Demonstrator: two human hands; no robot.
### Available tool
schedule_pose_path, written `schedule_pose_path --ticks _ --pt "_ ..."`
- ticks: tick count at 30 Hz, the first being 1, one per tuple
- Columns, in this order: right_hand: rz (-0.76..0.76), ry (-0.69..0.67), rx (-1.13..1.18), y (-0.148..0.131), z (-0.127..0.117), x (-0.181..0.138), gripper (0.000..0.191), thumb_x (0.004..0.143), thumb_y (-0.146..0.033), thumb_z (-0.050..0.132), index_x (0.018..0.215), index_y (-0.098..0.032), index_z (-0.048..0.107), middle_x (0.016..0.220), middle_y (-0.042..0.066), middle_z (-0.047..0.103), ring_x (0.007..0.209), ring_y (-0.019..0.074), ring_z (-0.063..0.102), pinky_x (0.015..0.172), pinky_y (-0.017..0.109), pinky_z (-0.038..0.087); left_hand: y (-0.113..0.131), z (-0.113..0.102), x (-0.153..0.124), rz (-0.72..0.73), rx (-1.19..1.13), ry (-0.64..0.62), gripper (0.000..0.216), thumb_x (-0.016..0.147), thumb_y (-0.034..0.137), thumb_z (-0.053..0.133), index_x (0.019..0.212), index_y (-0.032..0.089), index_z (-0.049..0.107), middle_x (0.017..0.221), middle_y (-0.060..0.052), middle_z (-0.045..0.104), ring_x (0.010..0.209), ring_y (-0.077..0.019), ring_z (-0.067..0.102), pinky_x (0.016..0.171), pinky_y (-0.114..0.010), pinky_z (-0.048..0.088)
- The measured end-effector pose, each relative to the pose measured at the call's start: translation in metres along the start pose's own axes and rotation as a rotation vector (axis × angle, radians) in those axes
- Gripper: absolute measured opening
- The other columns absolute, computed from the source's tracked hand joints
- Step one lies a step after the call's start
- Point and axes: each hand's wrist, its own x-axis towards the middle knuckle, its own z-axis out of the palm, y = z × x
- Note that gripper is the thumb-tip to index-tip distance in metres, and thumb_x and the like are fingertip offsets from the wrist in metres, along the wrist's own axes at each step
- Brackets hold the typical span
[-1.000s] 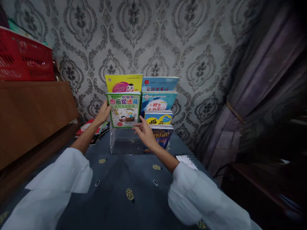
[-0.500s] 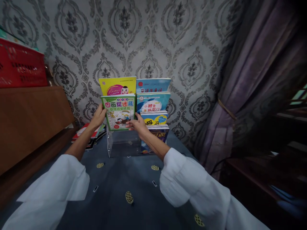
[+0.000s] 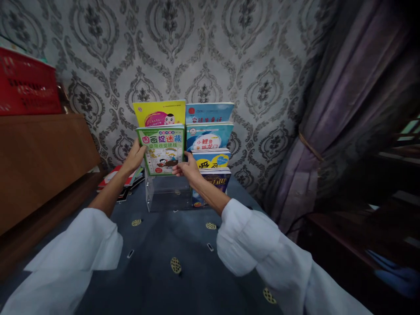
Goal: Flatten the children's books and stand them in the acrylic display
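Book still gripped, left hand, right hand

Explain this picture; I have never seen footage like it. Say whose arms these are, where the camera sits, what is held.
No machine here: a person wears one camera on the head, looking forward and down, so the white-sleeved arms are their own. The left hand and right hand grip a green book by its side edges, at a clear stand, a yellow book behind it. The stand is on a dark blue cloth; a flat pile of books lies to the left.
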Motion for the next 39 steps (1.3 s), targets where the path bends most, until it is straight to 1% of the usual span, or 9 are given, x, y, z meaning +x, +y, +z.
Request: schedule_pose_path --ticks 5,9,13,17,20,22,25,30,39 --pt "-0.006 0.000 0.029 -0.002 0.001 -0.007 0.077 0.084 0.003 0.047 0.154 -0.014 0.023 0.060 -0.006 0.066 0.052 0.0116 0.066 0.044 0.015 0.047 0.001 -0.004 -0.001 -0.022 -0.022 -0.088 0.027 0.090 0.027 0.045 0.115 0.018 0.050 0.122 -0.010 0.061 0.116 -0.0248 0.057 0.103 -0.049 0.049" --pt "-0.047 -0.040 0.027 0.012 0.001 -0.019 0.082 0.085 -0.002 0.048 0.158 -0.014 0.014 0.067 -0.004 0.068 0.056 0.0120 0.068 0.048 0.017 0.049 -0.013 -0.016 -0.005 -0.044 -0.012 -0.133 0.036 0.095 0.035 0.044 0.127 0.018 0.045 0.122 -0.011 0.063 0.110 -0.0232 0.062 0.091 -0.045 0.055" --pt "-0.094 -0.112 -0.006 0.039 -0.004 -0.043 0.078 0.086 -0.011 0.050 0.157 -0.015 0.018 0.078 -0.001 0.071 0.062 0.0125 0.070 0.054 0.021 0.051 -0.048 -0.039 -0.022 -0.137 0.366 -0.152 0.043 0.101 0.032 0.027 0.138 0.016 0.042 0.118 -0.011 0.067 0.108 -0.0205 0.066 0.092 -0.041 0.056" --pt "-0.035 -0.328 -0.092 0.080 -0.017 -0.076 0.062 0.085 -0.021 0.056 0.145 -0.014 0.042 0.082 0.002 0.072 0.063 0.0134 0.070 0.057 0.023 0.050 -0.089 -0.054 -0.061 -0.318 0.674 -0.215 0.046 0.091 0.021 0.043 0.133 0.008 0.053 0.130 -0.022 0.063 0.128 -0.0339 0.057 0.108 -0.056 0.043" --pt "0.069 -0.492 -0.152 0.115 -0.028 -0.105 0.048 0.085 -0.029 0.061 0.130 -0.014 0.057 0.080 0.003 0.072 0.065 0.0146 0.070 0.059 0.025 0.050 -0.113 -0.052 -0.093 -0.441 0.844 -0.276 0.063 0.081 0.012 0.051 0.144 0.005 0.046 0.149 -0.029 0.047 0.144 -0.0442 0.038 0.110 -0.071 0.031" --pt "0.157 -0.573 -0.172 0.136 -0.033 -0.123 0.040 0.085 -0.035 0.063 0.119 -0.014 0.064 0.078 0.003 0.072 0.065 0.0154 0.070 0.060 0.027 0.051 -0.125 -0.047 -0.107 -0.470 0.929 -0.324 0.069 0.081 0.006 0.047 0.149 0.008 0.041 0.158 -0.026 0.037 0.150 -0.0433 0.027 0.111 -0.077 0.024" --pt "0.183 -0.588 -0.197 0.158 -0.037 -0.147 0.038 0.087 -0.042 0.062 0.112 -0.015 0.068 0.082 0.005 0.073 0.068 0.0166 0.070 0.066 0.030 0.054 -0.136 -0.041 -0.115 -0.458 1.032 -0.388 0.067 0.084 0.003 0.040 0.151 0.013 0.041 0.161 -0.021 0.035 0.153 -0.0392 0.023 0.111 -0.080 0.019" --pt "0.100 -0.502 -0.242 0.166 -0.040 -0.163 0.039 0.092 -0.048 0.055 0.110 -0.018 0.072 0.088 0.007 0.074 0.075 0.0191 0.071 0.073 0.034 0.056 -0.142 -0.042 -0.109 -0.367 1.166 -0.452 0.057 0.094 0.005 0.029 0.144 0.020 0.050 0.151 -0.020 0.049 0.144 -0.0364 0.040 0.112 -0.078 0.018" --pt "0.077 -0.509 -0.267 0.162 -0.041 -0.165 0.042 0.094 -0.050 0.053 0.111 -0.016 0.072 0.092 0.010 0.075 0.078 0.0197 0.072 0.076 0.035 0.057 -0.134 -0.047 -0.108 -0.261 1.260 -0.526 0.049 0.093 0.003 0.029 0.132 0.014 0.058 0.131 -0.023 0.063 0.125 -0.0382 0.058 0.107 -0.076 0.026"
